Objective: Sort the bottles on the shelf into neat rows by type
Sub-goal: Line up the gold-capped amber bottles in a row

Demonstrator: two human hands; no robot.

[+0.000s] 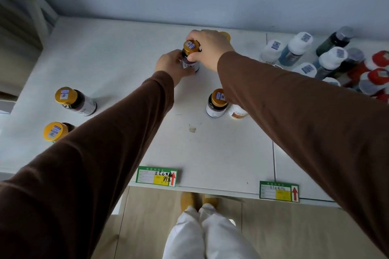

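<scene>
Both hands on one gold-capped dark bottle, upright near the back-centre of the white shelf: left hand grasps its lower body w/ fingers curled round the label, right hand wraps the cap & neck from the right. Three more gold-capped bottles stand apart — one centre-right just beside a small white bottle under the right sleeve, two at far left, the nearer partly hidden by the left sleeve. White-capped bottles & red-capped ones crowd the right end; green price tags sit on the front edge.
</scene>
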